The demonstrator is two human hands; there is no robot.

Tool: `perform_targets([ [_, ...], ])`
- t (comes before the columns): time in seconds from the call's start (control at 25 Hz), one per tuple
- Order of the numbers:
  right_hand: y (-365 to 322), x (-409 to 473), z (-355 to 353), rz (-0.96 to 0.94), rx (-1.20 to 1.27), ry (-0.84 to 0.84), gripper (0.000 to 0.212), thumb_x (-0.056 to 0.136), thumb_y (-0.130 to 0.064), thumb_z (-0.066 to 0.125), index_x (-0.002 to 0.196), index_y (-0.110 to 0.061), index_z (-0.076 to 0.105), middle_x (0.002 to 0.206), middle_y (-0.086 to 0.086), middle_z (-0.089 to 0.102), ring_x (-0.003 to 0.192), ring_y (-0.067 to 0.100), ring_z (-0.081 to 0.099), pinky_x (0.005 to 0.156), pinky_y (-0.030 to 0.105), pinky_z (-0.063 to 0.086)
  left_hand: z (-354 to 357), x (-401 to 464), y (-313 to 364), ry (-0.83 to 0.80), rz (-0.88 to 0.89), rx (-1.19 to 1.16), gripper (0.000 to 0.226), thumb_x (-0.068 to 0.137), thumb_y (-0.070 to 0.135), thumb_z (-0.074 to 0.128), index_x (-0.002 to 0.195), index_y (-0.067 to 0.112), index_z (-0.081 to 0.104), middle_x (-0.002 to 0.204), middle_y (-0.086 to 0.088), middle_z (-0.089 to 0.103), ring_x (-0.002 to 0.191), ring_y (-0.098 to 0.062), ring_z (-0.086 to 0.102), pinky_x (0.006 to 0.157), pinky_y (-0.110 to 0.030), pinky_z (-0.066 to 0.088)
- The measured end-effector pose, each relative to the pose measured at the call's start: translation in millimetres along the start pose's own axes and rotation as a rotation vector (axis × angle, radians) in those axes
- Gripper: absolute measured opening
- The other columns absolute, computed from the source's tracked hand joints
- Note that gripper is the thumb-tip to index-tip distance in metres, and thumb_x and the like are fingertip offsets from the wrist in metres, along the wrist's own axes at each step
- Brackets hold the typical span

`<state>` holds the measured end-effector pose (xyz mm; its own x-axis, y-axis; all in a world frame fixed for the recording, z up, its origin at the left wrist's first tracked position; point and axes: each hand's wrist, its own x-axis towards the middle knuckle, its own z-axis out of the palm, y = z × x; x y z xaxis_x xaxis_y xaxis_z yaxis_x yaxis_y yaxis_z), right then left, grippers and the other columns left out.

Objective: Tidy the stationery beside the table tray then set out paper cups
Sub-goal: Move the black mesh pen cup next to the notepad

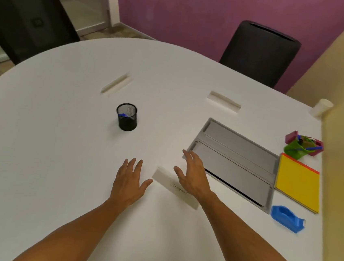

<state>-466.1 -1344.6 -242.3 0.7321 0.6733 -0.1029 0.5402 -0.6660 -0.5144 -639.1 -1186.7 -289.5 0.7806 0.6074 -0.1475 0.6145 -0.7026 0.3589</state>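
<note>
Both bare arms stretched over the round white table (59,139), left hand (129,181) flat with fingers spread and empty, right hand (194,175) open and empty beside the grey metal tray (238,158), stack of white paper cups (321,107) far right, black mesh pen pot (127,117) in the middle

1. Both forearms enter from the lower edge, bare, reaching forward and converging slightly toward the middle of the view.
2. Left hand (129,181): palm down, fingers extended forward and lightly spread, thumb splayed out to the right. Holds nothing.
3. Right hand (193,175): palm turned down and partly inward, fingers extended forward and apart, thumb pointing left toward the left hand. Holds nothing.
4. The hands are near each other but apart, thumbs facing across the gap; right hand sits slightly further forward.
5. Contact with the table: cannot tell for either hand.
</note>
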Motion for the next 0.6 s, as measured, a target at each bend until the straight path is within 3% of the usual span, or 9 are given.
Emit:
perform_targets([
  [0.12,-25.5,22.6,19.7,-0.039,-0.016,-0.058,0.072,0.097,-0.051,0.056,0.157,-0.028,0.023,0.165,0.003,0.022,0.152,0.025,0.02,0.12,0.043,0.024,16.2,-3.5,-23.0,-0.002,-0.05,0.001,0.083,0.093,0.07,0.035,0.157,0.02,0.018,0.166,-0.008,0.015,0.154,-0.031,0.005,0.124,-0.045,0.011],
  [0.24,-46.6,47.6,38.5,-0.072,-0.005,-0.107,0.076,0.096,-0.05,0.058,0.158,-0.027,0.021,0.165,0.003,0.021,0.152,0.025,0.019,0.121,0.042,0.023,32.5,-0.5,-42.3,-0.055,-0.081,0.025,0.088,0.091,0.074,0.03,0.158,0.021,0.009,0.167,-0.008,0.003,0.153,-0.032,-0.004,0.125,-0.048,0.004],
  [0.36,-68.9,75.2,56.9,-0.076,0.027,-0.134,0.079,0.095,-0.049,0.061,0.158,-0.027,0.02,0.166,0.003,0.02,0.152,0.026,0.02,0.121,0.043,0.023,46.3,3.3,-58.3,-0.085,-0.058,0.109,0.096,0.086,0.081,0.014,0.159,0.02,0.003,0.166,-0.01,-0.009,0.152,-0.034,-0.013,0.123,-0.051,-0.004],
  [0.6,-105.7,133.2,84.1,-0.109,0.052,-0.155,0.088,0.091,-0.045,0.069,0.159,-0.02,0.019,0.163,0.011,0.023,0.149,0.031,0.025,0.121,0.047,0.028,64.3,5.2,-61.0,0.007,-0.015,0.163,0.088,0.092,0.076,0.022,0.158,0.017,0.019,0.166,-0.014,0.008,0.153,-0.037,0.005,0.12,-0.061,0.012],
])
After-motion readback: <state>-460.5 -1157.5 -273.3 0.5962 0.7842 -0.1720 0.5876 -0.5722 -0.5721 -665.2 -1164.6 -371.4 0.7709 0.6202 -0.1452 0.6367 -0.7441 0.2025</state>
